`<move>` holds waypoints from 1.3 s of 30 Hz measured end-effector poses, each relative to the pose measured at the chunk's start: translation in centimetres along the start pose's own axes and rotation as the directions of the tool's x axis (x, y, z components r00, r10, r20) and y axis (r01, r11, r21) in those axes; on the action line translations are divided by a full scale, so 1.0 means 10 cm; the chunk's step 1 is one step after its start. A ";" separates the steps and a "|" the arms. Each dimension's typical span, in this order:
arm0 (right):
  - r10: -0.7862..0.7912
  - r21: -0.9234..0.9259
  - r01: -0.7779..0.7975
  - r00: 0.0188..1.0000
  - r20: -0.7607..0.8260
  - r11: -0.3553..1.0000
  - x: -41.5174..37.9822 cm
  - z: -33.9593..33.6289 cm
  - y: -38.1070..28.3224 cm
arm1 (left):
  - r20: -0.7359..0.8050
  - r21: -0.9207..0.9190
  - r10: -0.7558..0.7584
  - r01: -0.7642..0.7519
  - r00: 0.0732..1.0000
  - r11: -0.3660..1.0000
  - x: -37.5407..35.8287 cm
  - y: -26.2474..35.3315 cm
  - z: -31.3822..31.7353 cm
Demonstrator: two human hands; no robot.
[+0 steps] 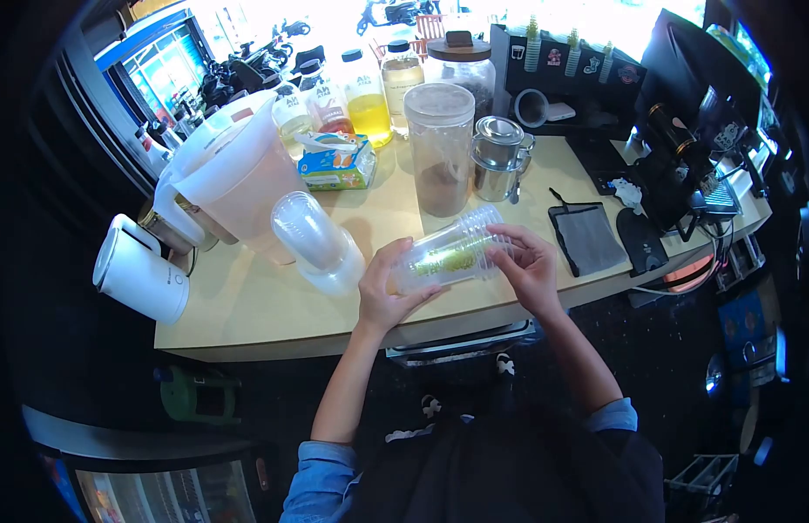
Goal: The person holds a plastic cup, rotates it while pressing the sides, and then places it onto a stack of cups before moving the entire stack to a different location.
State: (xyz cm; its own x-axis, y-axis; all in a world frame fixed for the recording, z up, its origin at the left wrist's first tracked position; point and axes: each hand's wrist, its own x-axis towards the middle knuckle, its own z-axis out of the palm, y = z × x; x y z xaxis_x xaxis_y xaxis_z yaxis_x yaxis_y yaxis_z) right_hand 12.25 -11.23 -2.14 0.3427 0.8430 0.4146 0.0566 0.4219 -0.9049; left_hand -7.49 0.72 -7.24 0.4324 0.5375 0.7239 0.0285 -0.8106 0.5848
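A stack of clear plastic cups (448, 253) with green print lies sideways in the air over the counter's front edge. My left hand (391, 288) is wrapped round the base end of the stack. At the rim end, the fingers of my right hand (528, 266) pinch the stacked lips. Just left of my left hand stands a domed clear plastic container (313, 240) on the counter. Behind the cups is a tall clear canister (441, 157) with brown powder in its lower part, and beside it a metal lidded pot (500, 157).
On the wooden counter (378, 196) stand a large white pitcher (239, 174), a white kettle (143, 270), a tissue pack (337, 163) and several bottles (365, 100). To the right are a dark cloth (589, 237) and a black espresso machine (696, 174). A green container (198, 394) sits below.
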 end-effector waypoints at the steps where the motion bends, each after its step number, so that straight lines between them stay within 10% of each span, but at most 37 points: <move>1: 0.021 0.002 -0.021 1.000 -0.009 1.000 0.00 0.00 0.00 | -0.003 0.013 0.011 -0.011 1.000 1.000 0.00 -0.01 0.00; 30: 0.148 0.073 -0.158 0.982 0.121 0.985 0.03 -0.15 0.15 | 0.195 0.002 -0.224 0.228 0.955 0.974 0.15 0.14 0.02; 32: 0.123 0.004 -0.125 0.977 0.176 0.992 0.02 -0.16 0.13 | 0.143 0.333 0.051 -0.097 0.988 0.938 0.20 0.21 0.04; 39: 0.138 0.002 -0.142 0.968 0.211 0.990 -0.02 -0.18 0.08 | 0.319 0.439 0.061 -0.205 0.946 0.875 0.55 0.60 0.32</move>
State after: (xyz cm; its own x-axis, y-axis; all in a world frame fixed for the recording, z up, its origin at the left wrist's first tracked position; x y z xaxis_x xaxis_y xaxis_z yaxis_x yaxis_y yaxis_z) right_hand 13.89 -11.63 -3.07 0.1420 0.9444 0.2966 0.0053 0.2989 -0.9543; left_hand -2.02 -1.96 -0.91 0.6985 0.3847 0.6034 0.3317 -0.9212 0.2033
